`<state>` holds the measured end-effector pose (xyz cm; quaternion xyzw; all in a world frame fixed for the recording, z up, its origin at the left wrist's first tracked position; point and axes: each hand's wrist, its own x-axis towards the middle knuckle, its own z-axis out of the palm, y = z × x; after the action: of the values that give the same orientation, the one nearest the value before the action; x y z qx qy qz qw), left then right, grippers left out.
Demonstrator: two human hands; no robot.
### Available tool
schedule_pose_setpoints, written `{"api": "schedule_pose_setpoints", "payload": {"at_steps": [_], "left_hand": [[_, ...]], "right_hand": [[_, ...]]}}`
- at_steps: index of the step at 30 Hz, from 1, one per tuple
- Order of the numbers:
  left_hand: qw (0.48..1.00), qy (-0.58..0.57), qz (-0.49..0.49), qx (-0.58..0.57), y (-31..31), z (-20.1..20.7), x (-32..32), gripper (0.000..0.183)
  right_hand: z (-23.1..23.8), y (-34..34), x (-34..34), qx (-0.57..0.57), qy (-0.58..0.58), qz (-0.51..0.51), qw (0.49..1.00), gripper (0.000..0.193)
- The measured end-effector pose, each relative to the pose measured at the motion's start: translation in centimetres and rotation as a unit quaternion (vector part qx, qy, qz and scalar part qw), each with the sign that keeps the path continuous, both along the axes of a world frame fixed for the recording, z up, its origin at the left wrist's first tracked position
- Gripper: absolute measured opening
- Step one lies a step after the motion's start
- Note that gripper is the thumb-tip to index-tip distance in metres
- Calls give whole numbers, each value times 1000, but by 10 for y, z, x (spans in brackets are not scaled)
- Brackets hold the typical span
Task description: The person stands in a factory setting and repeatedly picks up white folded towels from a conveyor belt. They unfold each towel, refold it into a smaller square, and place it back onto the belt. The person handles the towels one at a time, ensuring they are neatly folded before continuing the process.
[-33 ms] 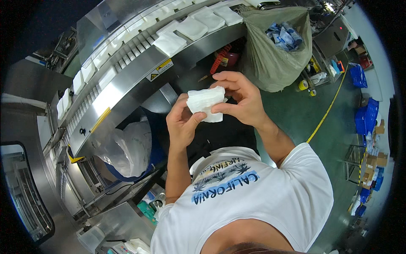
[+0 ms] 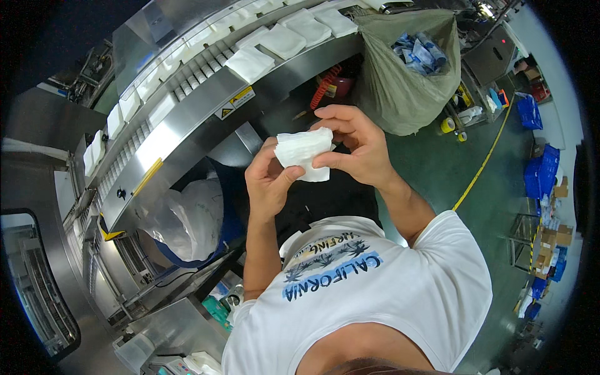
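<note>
A folded white wipe [image 2: 304, 155], in layers with uneven edges, is held up in front of my chest. My left hand [image 2: 267, 178] grips its left side, thumb on the near face and fingers behind. At its right edge, my right hand [image 2: 357, 147] pinches it with the thumb; the index finger arches above, and the other fingertips are partly hidden behind the wipe. Beyond my hands, several folded white pads [image 2: 284, 40] lie along the steel edge of a curved roller conveyor [image 2: 194, 82].
A large greenish sack [image 2: 406, 94] with blue-and-white wrappers hangs at the conveyor's right end. Left of my left forearm stands a blue bin [image 2: 232, 206] lined with a clear plastic bag [image 2: 199, 219]. A yellow line [image 2: 484, 164] crosses the green floor; blue bags and cartons stand at far right.
My hands and the wipe stay almost still. On the conveyor rollers, some white pads have shifted slightly to the right.
</note>
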<state>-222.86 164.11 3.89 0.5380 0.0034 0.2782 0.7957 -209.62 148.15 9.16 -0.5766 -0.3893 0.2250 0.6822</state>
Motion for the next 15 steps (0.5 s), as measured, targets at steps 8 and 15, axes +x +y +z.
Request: {"api": "schedule_pose_setpoints", "payload": {"at_steps": [8,15], "left_hand": [[994,27,75,80,-11,18,11,36],[991,71,33,105,-2,20,8,41]], "right_hand": [[0,-3,0,2,-34,-63,997,63],[6,-2,17,-32,6,-16,999,49]]}}
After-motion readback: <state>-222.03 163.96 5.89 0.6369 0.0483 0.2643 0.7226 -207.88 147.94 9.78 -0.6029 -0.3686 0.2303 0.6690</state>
